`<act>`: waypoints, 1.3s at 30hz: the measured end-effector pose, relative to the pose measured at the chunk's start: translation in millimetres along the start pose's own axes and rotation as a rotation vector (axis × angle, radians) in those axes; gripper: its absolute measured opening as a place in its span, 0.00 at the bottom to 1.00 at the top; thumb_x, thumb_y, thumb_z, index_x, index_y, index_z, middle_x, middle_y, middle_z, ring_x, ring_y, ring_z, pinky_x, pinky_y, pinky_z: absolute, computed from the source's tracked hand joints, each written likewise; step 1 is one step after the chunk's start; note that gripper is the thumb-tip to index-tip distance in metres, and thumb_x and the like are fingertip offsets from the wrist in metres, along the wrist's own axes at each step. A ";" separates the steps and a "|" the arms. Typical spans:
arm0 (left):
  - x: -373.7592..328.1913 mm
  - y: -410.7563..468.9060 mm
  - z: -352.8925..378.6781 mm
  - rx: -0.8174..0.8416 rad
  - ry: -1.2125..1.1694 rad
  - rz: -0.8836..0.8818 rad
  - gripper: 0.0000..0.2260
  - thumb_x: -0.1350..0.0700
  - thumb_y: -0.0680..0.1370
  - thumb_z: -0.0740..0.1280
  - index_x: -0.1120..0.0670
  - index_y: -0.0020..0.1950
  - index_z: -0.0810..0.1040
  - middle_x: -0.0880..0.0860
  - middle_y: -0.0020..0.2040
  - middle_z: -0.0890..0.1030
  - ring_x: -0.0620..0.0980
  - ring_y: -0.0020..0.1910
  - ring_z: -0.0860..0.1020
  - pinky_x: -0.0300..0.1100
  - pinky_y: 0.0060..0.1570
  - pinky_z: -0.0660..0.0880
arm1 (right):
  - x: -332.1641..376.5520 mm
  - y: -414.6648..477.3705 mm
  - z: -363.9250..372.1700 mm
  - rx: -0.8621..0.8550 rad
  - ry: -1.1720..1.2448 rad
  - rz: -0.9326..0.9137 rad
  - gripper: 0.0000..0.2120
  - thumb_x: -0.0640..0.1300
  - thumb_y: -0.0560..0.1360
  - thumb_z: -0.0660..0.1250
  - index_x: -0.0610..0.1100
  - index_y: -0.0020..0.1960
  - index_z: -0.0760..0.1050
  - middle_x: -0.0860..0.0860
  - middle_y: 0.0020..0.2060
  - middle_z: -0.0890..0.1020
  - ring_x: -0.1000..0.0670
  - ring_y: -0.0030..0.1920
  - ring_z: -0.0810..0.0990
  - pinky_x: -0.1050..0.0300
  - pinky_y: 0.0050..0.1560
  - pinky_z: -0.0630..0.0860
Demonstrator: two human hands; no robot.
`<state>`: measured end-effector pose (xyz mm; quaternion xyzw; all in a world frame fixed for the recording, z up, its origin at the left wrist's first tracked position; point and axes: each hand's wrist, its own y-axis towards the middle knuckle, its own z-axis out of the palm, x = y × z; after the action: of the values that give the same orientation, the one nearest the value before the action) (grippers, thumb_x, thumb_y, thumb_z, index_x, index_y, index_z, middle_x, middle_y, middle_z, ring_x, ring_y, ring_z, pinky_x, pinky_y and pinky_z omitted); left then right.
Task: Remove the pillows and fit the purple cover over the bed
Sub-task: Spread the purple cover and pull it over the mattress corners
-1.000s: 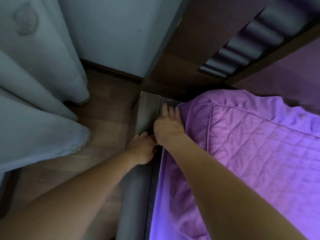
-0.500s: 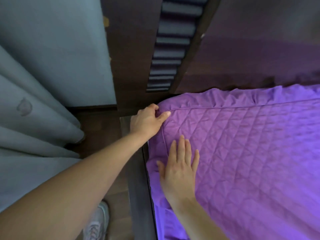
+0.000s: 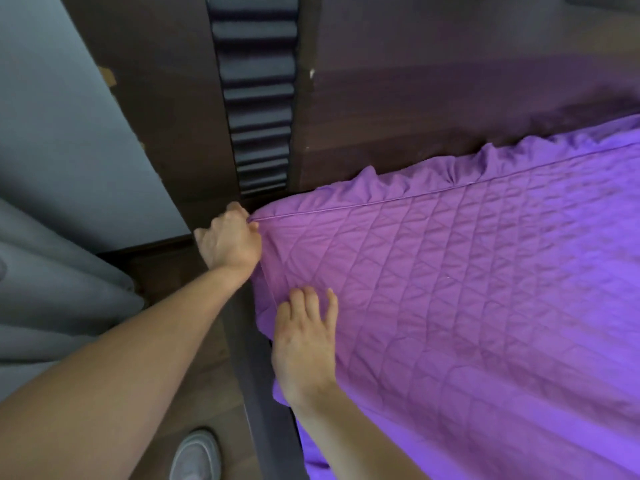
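Note:
The quilted purple cover [image 3: 467, 289] lies spread over the mattress, its piped seam running along the head end and its plain skirt bunched against the headboard. My left hand [image 3: 230, 242] grips the cover's corner at the near-left head end of the bed, fingers curled into the fabric. My right hand [image 3: 306, 336] lies flat on the quilted top near the side edge, fingers straight and pressing down. No pillows are in view.
A dark wooden headboard [image 3: 415, 98] with a padded ribbed strip [image 3: 258, 98] stands behind the bed. The dark bed frame rail [image 3: 263, 410] runs down the side. Grey curtains [image 3: 52, 299] hang at the left over a wooden floor, and my grey shoe [image 3: 195, 455] is at the bottom.
Both hands came up from the gap beside the frame. The left now grips the cover's corner and the right lies flat on top. The corner looks pulled tighter than half a second ago.

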<state>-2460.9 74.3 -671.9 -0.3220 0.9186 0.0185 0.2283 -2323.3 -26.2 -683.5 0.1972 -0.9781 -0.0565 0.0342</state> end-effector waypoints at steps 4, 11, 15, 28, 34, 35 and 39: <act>2.6 -2.9 7.9 0.083 -0.017 0.000 0.10 0.54 0.78 0.62 0.56 0.58 0.72 0.60 0.56 0.78 0.61 0.57 0.76 0.55 0.58 0.67 | -10.1 -4.6 11.5 0.012 0.081 -0.077 0.04 0.44 0.69 0.63 0.47 0.43 0.76 0.48 0.49 0.76 0.45 0.55 0.74 0.43 0.63 0.60; -19.8 -37.8 21.0 0.372 0.360 0.836 0.22 0.48 0.82 0.50 0.42 0.76 0.49 0.49 0.78 0.46 0.54 0.76 0.44 0.55 0.73 0.45 | -63.7 -24.1 3.2 0.191 0.059 0.075 0.25 0.57 0.75 0.52 0.52 0.70 0.66 0.47 0.71 0.68 0.40 0.69 0.67 0.30 0.63 0.64; -29.3 -48.6 22.5 0.522 0.506 0.628 0.23 0.44 0.82 0.45 0.40 0.75 0.41 0.49 0.77 0.39 0.55 0.75 0.38 0.57 0.73 0.40 | -81.2 -56.1 3.3 0.267 0.051 -0.082 0.26 0.59 0.75 0.52 0.51 0.70 0.66 0.47 0.71 0.68 0.40 0.69 0.69 0.29 0.60 0.67; -56.2 -186.0 -1.1 0.592 0.527 0.684 0.23 0.45 0.82 0.46 0.40 0.75 0.42 0.48 0.78 0.42 0.56 0.76 0.38 0.56 0.73 0.43 | -137.7 -173.5 -45.0 0.356 0.049 0.008 0.35 0.63 0.66 0.55 0.46 0.68 0.66 0.47 0.69 0.71 0.46 0.69 0.64 0.35 0.64 0.52; -55.1 -232.9 5.0 0.647 0.551 0.724 0.23 0.46 0.82 0.46 0.40 0.75 0.42 0.48 0.78 0.45 0.55 0.76 0.41 0.57 0.72 0.45 | -149.4 -221.1 -57.4 0.294 0.083 0.074 0.33 0.61 0.68 0.54 0.47 0.69 0.66 0.47 0.69 0.71 0.46 0.69 0.64 0.37 0.62 0.57; -52.3 -243.0 3.3 0.651 0.541 0.735 0.23 0.46 0.82 0.47 0.40 0.76 0.43 0.49 0.78 0.46 0.55 0.76 0.41 0.57 0.72 0.45 | -150.7 -232.1 -59.3 0.274 0.073 0.083 0.32 0.61 0.69 0.54 0.46 0.69 0.66 0.47 0.69 0.71 0.46 0.69 0.63 0.37 0.63 0.56; -37.9 -282.9 -9.7 0.642 0.530 0.791 0.23 0.46 0.82 0.47 0.41 0.76 0.44 0.49 0.78 0.46 0.55 0.76 0.43 0.56 0.72 0.46 | -154.3 -273.4 -70.7 0.251 0.028 0.148 0.30 0.60 0.72 0.52 0.45 0.68 0.64 0.46 0.68 0.72 0.45 0.68 0.63 0.33 0.64 0.62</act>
<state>-2269.0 -129.4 -614.9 0.1382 0.9546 -0.2588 0.0523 -2070.7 -223.4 -654.3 0.1283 -0.9888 0.0719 0.0271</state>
